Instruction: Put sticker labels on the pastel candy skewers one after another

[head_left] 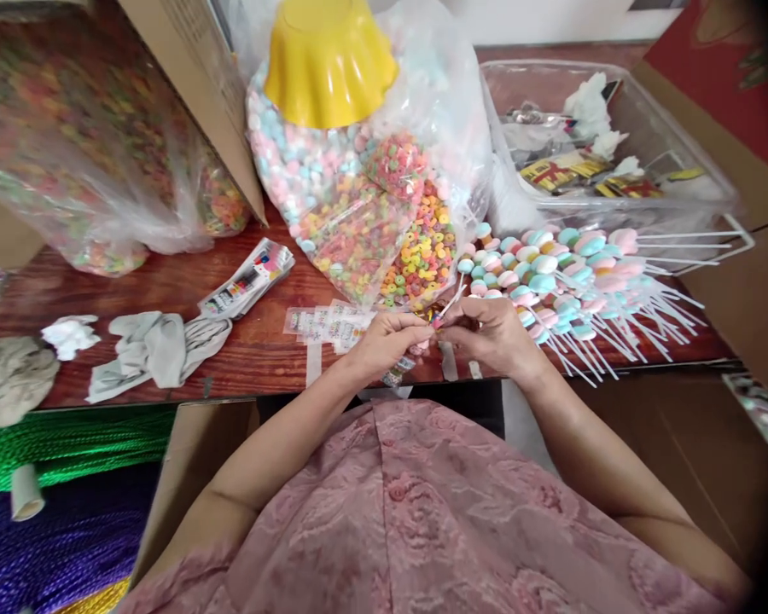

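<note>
My left hand (pixel 390 341) and my right hand (pixel 492 337) meet close together at the table's front edge, both with fingers pinched. Between their fingertips is a small colourful piece (pixel 436 321), mostly hidden. A thin white stick (pixel 454 298) rises beside it at my right fingers; whether the two are joined I cannot tell. Beside my left hand lie small clear printed packets (pixel 329 322), overlapping on the table. Right of my right hand is a pile of pastel pink, blue and white puffs on white sticks (pixel 563 277). Behind my hands, an open clear bag holds colourful little rings (pixel 427 247).
A big clear bag of pastel puffs (pixel 272 162) carries a yellow fluted bowl (pixel 329 64). A clear plastic bin (pixel 697 162) stands back right, a cardboard box (pixel 198 94) back left. Printed cards (pixel 249 277) and grey cloth (pixel 160 350) lie left on the table.
</note>
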`<state>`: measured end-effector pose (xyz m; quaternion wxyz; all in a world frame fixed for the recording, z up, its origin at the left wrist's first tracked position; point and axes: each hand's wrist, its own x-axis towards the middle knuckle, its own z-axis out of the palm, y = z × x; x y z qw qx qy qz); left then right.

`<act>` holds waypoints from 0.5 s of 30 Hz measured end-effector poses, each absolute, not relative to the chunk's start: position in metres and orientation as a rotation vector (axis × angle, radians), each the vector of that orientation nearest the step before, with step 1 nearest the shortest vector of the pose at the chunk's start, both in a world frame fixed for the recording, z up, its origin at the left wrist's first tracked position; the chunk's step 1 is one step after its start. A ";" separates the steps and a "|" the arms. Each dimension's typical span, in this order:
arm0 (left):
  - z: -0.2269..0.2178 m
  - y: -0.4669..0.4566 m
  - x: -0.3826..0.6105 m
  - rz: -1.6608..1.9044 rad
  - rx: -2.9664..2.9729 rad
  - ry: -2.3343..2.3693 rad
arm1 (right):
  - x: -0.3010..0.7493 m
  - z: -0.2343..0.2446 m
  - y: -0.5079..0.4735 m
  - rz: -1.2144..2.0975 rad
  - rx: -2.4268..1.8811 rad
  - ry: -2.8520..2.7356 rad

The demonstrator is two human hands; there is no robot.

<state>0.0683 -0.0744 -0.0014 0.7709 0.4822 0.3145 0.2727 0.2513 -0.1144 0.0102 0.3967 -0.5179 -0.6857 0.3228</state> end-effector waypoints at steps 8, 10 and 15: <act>0.000 -0.064 0.066 0.599 0.938 0.719 | 0.260 0.001 -0.118 1.450 -1.115 -0.984; 0.002 -0.063 0.064 0.617 0.938 0.736 | 0.255 -0.003 -0.118 1.538 -1.067 -0.848; 0.004 -0.065 0.060 0.688 0.977 0.723 | 0.238 -0.010 -0.120 1.632 -1.014 -0.660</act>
